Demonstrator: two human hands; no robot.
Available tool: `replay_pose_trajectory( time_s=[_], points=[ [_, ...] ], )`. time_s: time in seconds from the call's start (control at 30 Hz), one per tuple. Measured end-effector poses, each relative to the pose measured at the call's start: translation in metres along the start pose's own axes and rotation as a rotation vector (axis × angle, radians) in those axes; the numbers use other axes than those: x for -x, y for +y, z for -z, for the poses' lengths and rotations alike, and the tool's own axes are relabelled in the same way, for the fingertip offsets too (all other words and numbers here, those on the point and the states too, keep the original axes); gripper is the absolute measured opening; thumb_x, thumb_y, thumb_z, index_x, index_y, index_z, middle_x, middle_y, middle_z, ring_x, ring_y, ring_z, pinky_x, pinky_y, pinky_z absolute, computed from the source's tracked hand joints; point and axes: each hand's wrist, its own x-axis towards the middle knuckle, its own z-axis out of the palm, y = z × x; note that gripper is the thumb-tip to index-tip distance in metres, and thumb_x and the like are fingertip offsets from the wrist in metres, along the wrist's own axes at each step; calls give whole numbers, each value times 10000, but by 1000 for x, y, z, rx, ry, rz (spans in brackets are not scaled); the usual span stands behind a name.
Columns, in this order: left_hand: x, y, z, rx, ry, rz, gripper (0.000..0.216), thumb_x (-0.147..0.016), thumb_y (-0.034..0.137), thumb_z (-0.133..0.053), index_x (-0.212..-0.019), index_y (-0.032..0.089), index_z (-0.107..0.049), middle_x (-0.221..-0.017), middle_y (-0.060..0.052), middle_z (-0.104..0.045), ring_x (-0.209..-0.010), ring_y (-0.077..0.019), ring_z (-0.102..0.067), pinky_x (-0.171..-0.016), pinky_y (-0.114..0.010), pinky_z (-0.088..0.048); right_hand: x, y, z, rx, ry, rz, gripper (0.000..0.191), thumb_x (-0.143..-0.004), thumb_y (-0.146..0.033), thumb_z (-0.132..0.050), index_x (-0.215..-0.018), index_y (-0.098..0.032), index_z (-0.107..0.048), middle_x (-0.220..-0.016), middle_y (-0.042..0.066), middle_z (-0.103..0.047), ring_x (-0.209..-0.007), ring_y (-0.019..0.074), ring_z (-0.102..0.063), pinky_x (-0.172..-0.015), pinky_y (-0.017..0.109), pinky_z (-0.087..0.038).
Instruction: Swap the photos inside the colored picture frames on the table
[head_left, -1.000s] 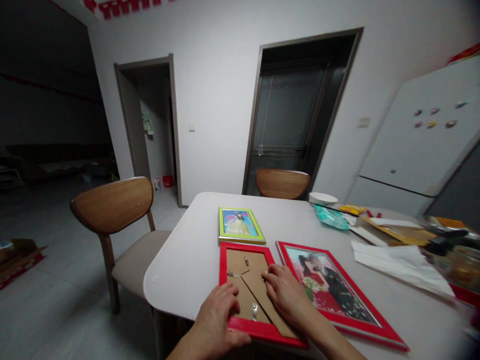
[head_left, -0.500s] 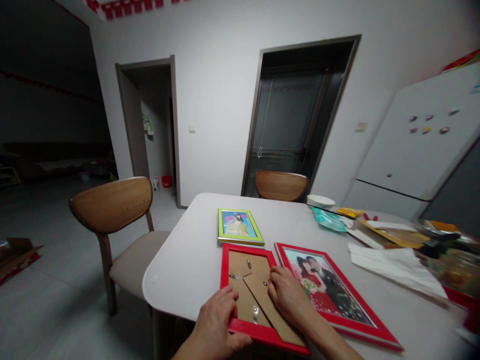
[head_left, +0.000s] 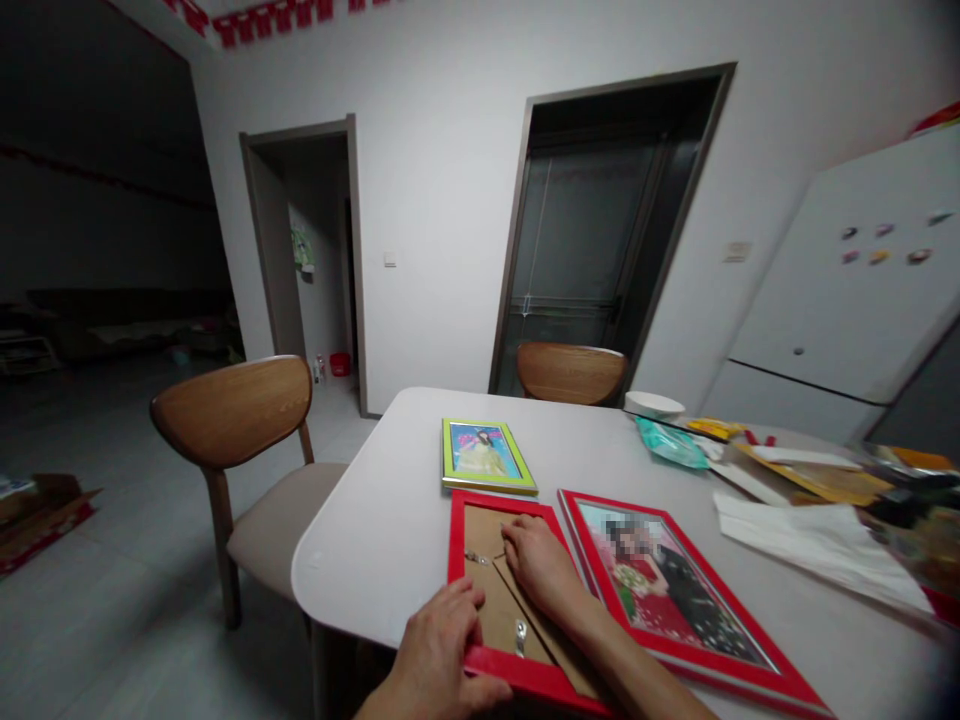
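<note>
A red picture frame lies face down at the table's near edge, showing its brown backing board with metal clips and a fold-out stand. My left hand grips the frame's lower left corner, thumb along the near rail and fingers over the left side. Bent over the upper part of the backing, my right hand has its fingers drawn together, and its fingertips cover the spot of the top clip. What they pinch, if anything, is hidden. One clip shows near the bottom, another at the left.
Right of it lies a red-framed couple picture, face up. A yellow-green framed picture lies beyond. Papers, a teal packet and a white bowl crowd the table's right side. Wooden chairs stand left and behind.
My right hand has moved from the right side of the backing up to its top, covering the upper clip. My left hand keeps its hold on the frame. The view has shifted slightly.
</note>
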Motion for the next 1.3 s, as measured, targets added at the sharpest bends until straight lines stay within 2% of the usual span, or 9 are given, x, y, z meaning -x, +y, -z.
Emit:
replay_pose_trajectory(
  time_s=[0.13,0.33,0.73,1.0,1.3],
  points=[
    [0,0,1,7,-12,-1,356,-480,339,-745,-746,186,-564,-1162,-65,-531,-1141,-236,-396,-938,-340,-341,-3,3,-4,-5,-16,-12,250,-751,-162,-386,-673,-126,-621,-764,86,-595,-781,155,-517,-703,219,-353],
    [0,2,4,7,-35,21,376,-467,332,-751,-758,185,-565,-1168,-63,-526,-1137,-236,-401,-932,-332,-345,-5,7,1,-27,-26,-31,227,-734,-174,-414,-774,-151,-636,-782,63,-624,-733,146,-548,-678,221,-369],
    [0,1,-1,17,-8,25,356,-461,294,-753,-734,186,-552,-1166,-59,-527,-1132,-233,-406,-925,-326,-350,-12,12,13,-114,-100,18,197,-700,-190,-457,-711,-180,-654,-715,28,-658,-664,135,-566,-609,204,-370],
    [-2,3,3,35,-26,28,367,-449,302,-763,-730,185,-558,-1160,-68,-531,-1125,-242,-414,-925,-345,-351,-36,11,-9,-58,-30,-120,171,-713,-257,-491,-656,-169,-625,-662,53,-649,-609,141,-550,-525,220,-304],
    [0,1,-1,42,1,16,385,-436,302,-776,-731,181,-560,-1144,-53,-543,-1119,-225,-421,-920,-315,-355,-52,22,-11,20,14,-285,175,-674,-315,-537,-655,-150,-593,-677,95,-633,-608,163,-548,-493,237,-271]
  ],
)
